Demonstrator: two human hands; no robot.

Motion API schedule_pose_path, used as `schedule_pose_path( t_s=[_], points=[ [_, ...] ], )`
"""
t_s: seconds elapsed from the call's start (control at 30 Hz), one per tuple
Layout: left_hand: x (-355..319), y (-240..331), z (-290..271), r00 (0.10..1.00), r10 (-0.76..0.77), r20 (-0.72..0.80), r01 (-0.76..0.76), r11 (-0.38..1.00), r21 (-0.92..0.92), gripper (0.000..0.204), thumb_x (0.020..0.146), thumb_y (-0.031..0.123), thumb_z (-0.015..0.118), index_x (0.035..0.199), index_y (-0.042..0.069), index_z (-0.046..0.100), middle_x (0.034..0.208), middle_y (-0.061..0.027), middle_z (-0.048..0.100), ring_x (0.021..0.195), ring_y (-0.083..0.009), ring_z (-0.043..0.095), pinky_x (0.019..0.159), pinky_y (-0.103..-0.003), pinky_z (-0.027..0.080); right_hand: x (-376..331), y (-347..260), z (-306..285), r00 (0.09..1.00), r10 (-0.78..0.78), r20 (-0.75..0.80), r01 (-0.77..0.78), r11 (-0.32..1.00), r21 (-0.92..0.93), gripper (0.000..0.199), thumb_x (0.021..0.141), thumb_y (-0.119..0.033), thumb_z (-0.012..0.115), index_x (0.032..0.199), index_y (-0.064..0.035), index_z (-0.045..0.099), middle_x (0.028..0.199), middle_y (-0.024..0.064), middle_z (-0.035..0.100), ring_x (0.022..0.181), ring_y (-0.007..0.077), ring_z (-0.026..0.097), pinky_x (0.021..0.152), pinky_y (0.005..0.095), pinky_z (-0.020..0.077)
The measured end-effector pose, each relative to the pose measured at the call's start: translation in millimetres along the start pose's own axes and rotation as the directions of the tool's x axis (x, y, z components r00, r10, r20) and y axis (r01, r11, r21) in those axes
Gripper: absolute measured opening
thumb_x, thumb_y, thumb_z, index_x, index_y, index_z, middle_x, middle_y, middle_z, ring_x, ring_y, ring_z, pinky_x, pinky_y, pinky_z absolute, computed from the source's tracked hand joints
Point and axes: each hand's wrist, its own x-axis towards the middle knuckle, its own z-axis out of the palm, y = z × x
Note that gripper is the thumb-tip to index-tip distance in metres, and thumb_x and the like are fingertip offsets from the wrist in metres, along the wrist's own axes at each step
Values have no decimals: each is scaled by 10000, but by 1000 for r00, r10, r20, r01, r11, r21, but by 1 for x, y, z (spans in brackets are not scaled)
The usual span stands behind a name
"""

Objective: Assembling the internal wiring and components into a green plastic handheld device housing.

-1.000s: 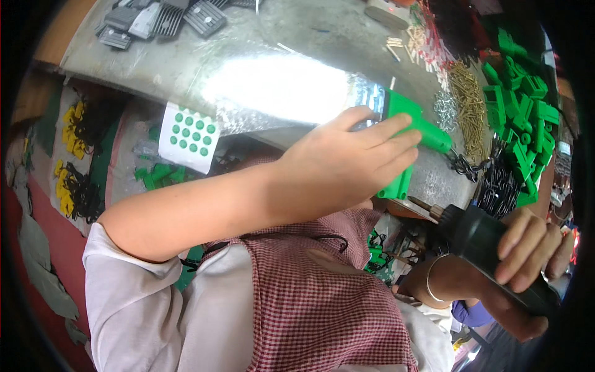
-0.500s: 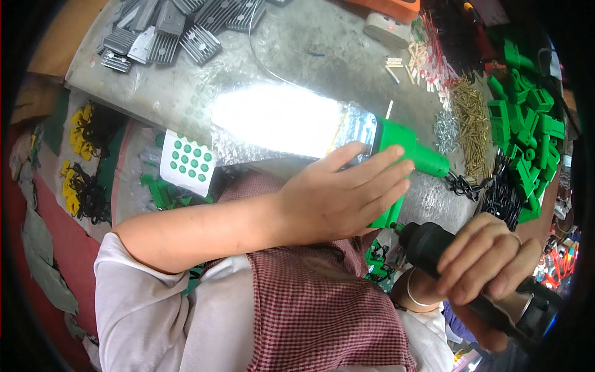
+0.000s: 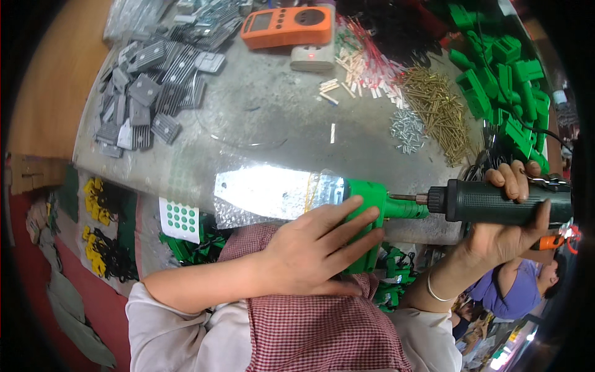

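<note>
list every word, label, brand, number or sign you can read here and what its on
Nothing is readable.
Orange meter: any markings are too small to read.
White sheet with green dots: any print is too small to read.
Power screwdriver: no legible lettering.

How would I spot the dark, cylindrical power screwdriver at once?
Find the grey worktable, then its right end, heaped with bright green plastic parts. Nearer the wearer, the right hand grips the thick, blackish-green power screwdriver. Its dark, textured body and thin metal bit, pointing left, set it apart from the brighter green parts.
</note>
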Motion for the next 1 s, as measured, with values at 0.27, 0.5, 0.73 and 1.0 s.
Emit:
schedule_pose_path(
  t_s=[0.27,0.5,0.73,1.0],
  points=[
    [-1,-18,-35,994,-99,41,68,879,472,434,701,148,760,1096,3,654,1259,-176,633,1156,-386,608,1024,-471,419,-35,14,-64,977,-90,-192,140,955,263,382,909,-257,590,1158,4,467,829,21,429,803,151,463,876,370,427],
    [16,-16,-27,957,-281,-66,288,949,131,462,662,-12,599,1123,-6,604,1236,-195,627,1163,-376,603,1002,-490,423,-42,36,-84,922,-117,-369,245,915,321,366,920,-308,581,1129,-22,489,818,27,467,775,155,478,855,370,449],
    [28,-17,-37,940,-327,99,325,945,32,492,757,47,595,1246,-8,582,1260,-175,626,1207,-352,579,1028,-485,382,-41,53,-78,843,-121,-525,267,940,213,371,929,-373,550,1093,-43,507,777,14,468,744,143,488,802,336,453],
    [22,-29,-35,956,-267,117,251,958,138,633,703,353,820,1197,14,617,1223,-125,648,1089,-306,624,924,-416,437,-40,58,-80,846,-87,-526,259,929,264,354,915,-359,564,1065,-44,503,772,0,463,731,119,475,783,320,447]
  ],
)
